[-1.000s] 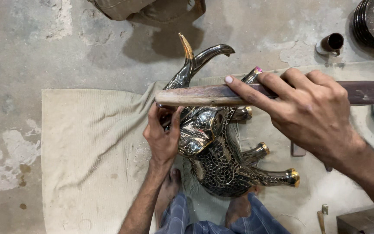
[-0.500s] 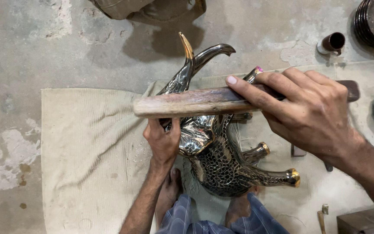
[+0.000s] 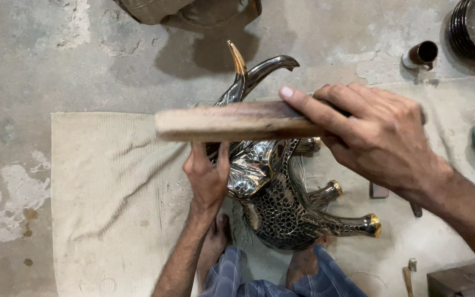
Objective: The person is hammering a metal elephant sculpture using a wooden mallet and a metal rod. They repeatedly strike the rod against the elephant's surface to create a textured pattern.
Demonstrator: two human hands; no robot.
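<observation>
silver mosaic elephant figure (image 3: 276,203), beige cloth (image 3: 111,192)

I see two bare arms with no sleeves, a left hand (image 3: 207,179) and a right hand (image 3: 383,137), bare feet (image 3: 302,264), and blue checked cloth (image 3: 281,278) over my legs.

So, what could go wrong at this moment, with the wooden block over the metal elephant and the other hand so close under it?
1. The left hand grips the metal elephant right below the wooden block held by the right hand; the fingers could get pinched or hit.
2. The elephant lies on its side on a loose cloth; it might slide or roll.
3. The pointed tusk sticks out and could bend.
</observation>
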